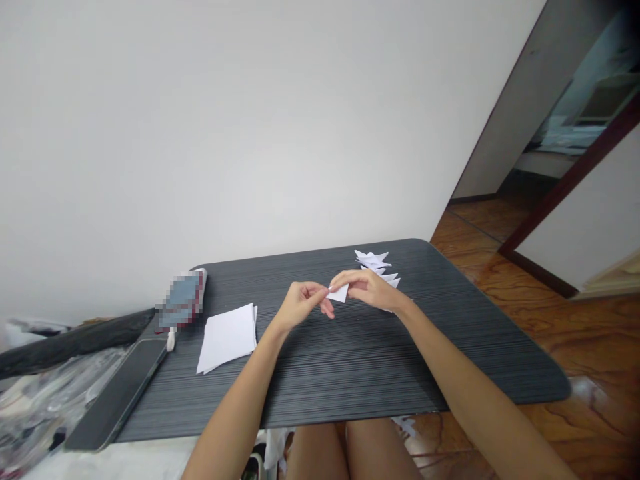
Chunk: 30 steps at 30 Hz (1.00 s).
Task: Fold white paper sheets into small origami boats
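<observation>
A small folded piece of white paper (339, 294) is held above the middle of the dark table. My left hand (303, 304) pinches its left corner between thumb and finger. From the right, my right hand (365, 285) grips its upper edge with the fingertips. Behind my right hand lie several folded white paper shapes (373, 259) with pointed ends, partly hidden by the hand and wrist. A stack of white paper sheets (229, 337) rests on the table to the left of my left forearm.
The dark wood-grained table (350, 380) stands against a white wall. At its left edge are a blurred-out device (180, 300) with a white plug (171, 339) and a long dark panel (120, 393). Plastic-wrapped items (55, 393) are heaped farther left. A doorway opens at right.
</observation>
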{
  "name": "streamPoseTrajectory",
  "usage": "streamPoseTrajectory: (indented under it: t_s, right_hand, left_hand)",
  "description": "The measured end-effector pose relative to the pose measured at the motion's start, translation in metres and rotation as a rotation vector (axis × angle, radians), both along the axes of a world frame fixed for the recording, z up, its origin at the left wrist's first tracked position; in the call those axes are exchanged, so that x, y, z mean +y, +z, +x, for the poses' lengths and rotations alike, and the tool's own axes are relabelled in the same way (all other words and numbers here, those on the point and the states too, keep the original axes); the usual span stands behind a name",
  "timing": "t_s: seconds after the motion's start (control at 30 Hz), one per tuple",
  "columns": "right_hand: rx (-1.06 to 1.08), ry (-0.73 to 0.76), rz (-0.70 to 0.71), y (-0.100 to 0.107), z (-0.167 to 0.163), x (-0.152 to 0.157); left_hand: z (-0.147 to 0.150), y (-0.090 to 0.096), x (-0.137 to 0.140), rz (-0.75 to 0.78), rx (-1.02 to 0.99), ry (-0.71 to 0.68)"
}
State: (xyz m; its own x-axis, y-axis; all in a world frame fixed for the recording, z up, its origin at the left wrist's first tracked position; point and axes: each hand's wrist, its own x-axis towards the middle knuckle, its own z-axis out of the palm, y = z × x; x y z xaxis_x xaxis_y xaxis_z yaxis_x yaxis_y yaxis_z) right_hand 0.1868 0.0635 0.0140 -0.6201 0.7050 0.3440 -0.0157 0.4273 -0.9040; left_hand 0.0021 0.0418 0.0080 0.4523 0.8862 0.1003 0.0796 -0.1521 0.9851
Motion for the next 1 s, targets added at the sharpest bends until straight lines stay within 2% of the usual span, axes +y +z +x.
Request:
streamPoseTrajectory:
  t_s: [0.1, 0.2, 0.6, 0.83, 1.0]
  right_hand:
    - [-0.03, -0.156, -0.115, 0.0, -0.001, 0.001]
    - [-0.072, -0.29, -0.121, -0.004, -0.005, 0.004]
    - [-0.07, -0.243, -0.145, -0.003, -0.004, 0.002]
    - [-0.072, -0.232, -0.088, -0.011, -0.018, -0.005]
    - [-0.067, -0.225, -0.121, -0.015, -0.016, 0.0]
  left_hand:
    - [0.002, 0.002, -0.004, 0.13, 0.114, 0.064]
    - [0.003, 0.003, -0.007, 0.235, 0.2, 0.09]
    - [0.002, 0.005, -0.006, 0.156, 0.181, 0.003]
    - [0.002, 0.001, -0.006, 0.215, 0.246, 0.064]
    - [-0.004, 0.001, -0.003, 0.14, 0.205, -0.028]
